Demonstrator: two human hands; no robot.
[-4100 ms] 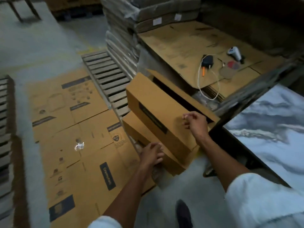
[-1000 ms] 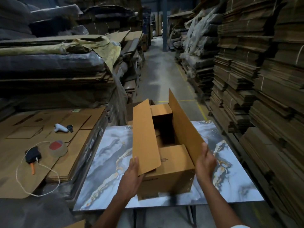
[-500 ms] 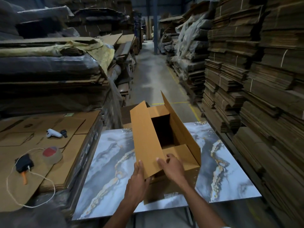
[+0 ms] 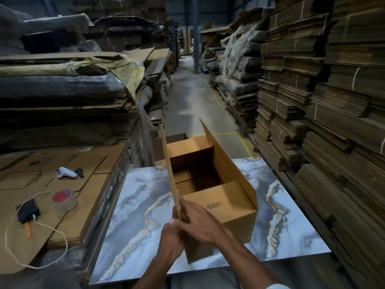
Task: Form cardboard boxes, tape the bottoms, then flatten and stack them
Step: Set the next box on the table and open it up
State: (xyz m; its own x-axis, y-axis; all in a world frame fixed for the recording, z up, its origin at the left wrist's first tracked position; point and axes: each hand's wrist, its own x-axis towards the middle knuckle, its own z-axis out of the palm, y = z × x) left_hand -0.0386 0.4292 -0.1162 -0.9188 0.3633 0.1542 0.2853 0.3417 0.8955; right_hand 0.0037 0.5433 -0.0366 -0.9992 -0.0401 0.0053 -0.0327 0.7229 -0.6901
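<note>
A formed brown cardboard box stands open-side up on the marble-patterned table. Its near short flap lies folded inward, the far short flap too. The long left flap stands upright and edge-on; the long right flap leans outward. My left hand grips the near lower end of the left flap from outside. My right hand presses on the same flap end from the inside, fingers wrapped over my left hand. A roll of brown tape lies on the cardboard stack at left.
Left of the table a stack of flat cardboard carries a white handheld device, a black tool with an orange tip and a white cord. Tall stacks of flat cardboard line the right. An aisle runs ahead.
Since a second ago my right hand left the right flap and came over to the left flap's near end. The left flap has swung up to vertical. Earlier the box was lifted from the floor onto the table.
</note>
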